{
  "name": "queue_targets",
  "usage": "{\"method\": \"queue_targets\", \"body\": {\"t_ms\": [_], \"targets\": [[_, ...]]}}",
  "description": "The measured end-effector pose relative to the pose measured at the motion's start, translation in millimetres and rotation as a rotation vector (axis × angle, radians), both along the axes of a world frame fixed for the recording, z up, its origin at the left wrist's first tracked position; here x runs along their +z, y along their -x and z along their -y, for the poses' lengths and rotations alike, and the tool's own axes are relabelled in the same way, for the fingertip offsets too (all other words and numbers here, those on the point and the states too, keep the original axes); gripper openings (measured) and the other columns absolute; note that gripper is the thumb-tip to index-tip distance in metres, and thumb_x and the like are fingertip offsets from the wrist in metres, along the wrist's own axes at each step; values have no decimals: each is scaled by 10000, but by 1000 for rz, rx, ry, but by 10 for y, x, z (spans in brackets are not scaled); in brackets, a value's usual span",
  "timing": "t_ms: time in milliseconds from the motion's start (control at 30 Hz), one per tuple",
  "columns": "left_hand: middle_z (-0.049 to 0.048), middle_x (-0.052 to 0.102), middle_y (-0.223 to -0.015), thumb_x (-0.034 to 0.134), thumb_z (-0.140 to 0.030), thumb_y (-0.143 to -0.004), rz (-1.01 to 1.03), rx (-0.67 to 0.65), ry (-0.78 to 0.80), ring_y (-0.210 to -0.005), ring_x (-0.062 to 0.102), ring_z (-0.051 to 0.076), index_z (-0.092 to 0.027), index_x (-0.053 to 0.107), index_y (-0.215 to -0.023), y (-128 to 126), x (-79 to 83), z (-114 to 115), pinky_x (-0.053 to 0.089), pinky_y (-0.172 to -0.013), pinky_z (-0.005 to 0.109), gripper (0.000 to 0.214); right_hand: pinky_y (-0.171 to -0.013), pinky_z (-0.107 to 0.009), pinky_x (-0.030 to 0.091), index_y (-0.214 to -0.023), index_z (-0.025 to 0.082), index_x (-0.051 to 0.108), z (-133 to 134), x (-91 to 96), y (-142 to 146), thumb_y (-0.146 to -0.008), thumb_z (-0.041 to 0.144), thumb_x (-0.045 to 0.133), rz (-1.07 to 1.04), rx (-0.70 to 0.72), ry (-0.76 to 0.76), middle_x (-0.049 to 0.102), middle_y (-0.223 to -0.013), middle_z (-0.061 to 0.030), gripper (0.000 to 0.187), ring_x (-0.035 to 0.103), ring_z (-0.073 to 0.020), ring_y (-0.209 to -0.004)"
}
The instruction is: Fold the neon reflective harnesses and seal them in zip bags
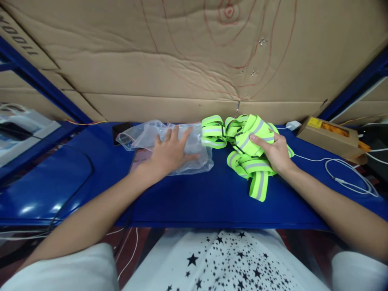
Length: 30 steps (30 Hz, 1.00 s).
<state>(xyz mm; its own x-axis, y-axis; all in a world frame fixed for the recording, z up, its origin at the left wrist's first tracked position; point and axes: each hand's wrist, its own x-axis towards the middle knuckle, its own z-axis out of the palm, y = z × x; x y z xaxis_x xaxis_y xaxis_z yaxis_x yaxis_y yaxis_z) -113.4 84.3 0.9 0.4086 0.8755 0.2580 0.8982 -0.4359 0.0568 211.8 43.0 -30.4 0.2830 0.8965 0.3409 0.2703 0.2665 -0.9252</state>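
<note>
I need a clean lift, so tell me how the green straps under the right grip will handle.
The straps will probably flop, since their bands bend and fold into loose loops. They look light for their bulk, being thin and flat. The lower loop may sag or trail, as it spreads beyond the right grip.

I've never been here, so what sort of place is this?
Perhaps a workshop or storeroom: a blue shelf between slanting-looking blue posts serves as a worktop, with cardboard behind it.

Glossy plastic bags point(197, 141), cloth straps point(249, 148), shiny shelf point(197, 198)
</note>
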Motion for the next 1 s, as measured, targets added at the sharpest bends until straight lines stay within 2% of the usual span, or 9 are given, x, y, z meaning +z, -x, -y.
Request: {"method": "queue_targets", "body": {"t_ms": [100,200,333,433,533,633,700,800,1000], "targets": [[250,355,-1636,685,-496,-890,57,-153,175,-1451,441,490,-212,233,-1634,91,-48,-117,401,-1114,722,916,-794,-421,644,-1030,242,794,41,38,25,-710,528,881,36,4,-9,796,-1033,-31,439,754,-285,-909],[158,379,-1624,570,-249,-899,140,-280,120,-1482,442,341,-236,333,-1570,158,22,-225,420,-1195,541,712,-795,-419,640,-1015,245,796,59,59,32,-712,531,881,46,-12,-6,799,-1023,-27,425,756,-283,-898],[125,454,-1548,443,-111,-857,343,-385,-125,-1451,474,292,-259,587,-1292,192,173,-228,436,-1188,537,482,-808,-471,646,-967,272,795,39,15,9,-693,546,892,11,-38,-16,802,-1020,-27,399,766,-324,-918],[74,571,-1429,464,-95,-854,461,-474,-153,-1371,547,262,-287,635,-1128,192,233,-127,535,-1097,494,376,-835,-516,654,-960,292,793,11,-24,-4,-679,546,901,-74,-46,-15,804,-1047,-40,394,769,-363,-969],[56,488,-1479,465,-76,-883,489,-605,-166,-1384,533,251,-292,662,-1042,133,204,17,520,-1123,481,333,-892,-540,650,-961,295,791,-15,-36,-5,-678,558,898,-126,-46,-15,800,-1087,-42,400,764,-376,-1023],[83,337,-1591,489,-161,-958,370,-578,-200,-1513,376,289,-283,640,-1193,-12,106,193,381,-1239,517,304,-914,-533,644,-958,294,789,-13,-23,4,-692,556,890,-112,-43,-25,798,-1095,-34,387,763,-364,-1033],[162,315,-1623,565,-384,-992,263,-457,-150,-1532,341,355,-235,520,-1395,-130,29,320,333,-1242,594,432,-899,-516,644,-951,288,788,17,-4,27,-699,537,891,-86,-27,-22,801,-1076,-29,369,768,-349,-1006],[273,293,-1647,668,-726,-846,106,-314,17,-1535,312,462,-207,273,-1585,-263,-65,472,262,-1187,751,987,-848,-490,654,-948,273,780,111,45,103,-698,520,895,-85,23,27,803,-1040,-19,370,773,-324,-945],[254,74,-1728,781,-612,-811,31,-289,228,-1596,152,457,-306,64,-1647,-224,-108,430,200,-1181,785,1143,-798,-434,659,-937,293,797,335,210,269,-707,474,900,-16,325,177,807,-961,-2,310,779,-299,-889]]}}
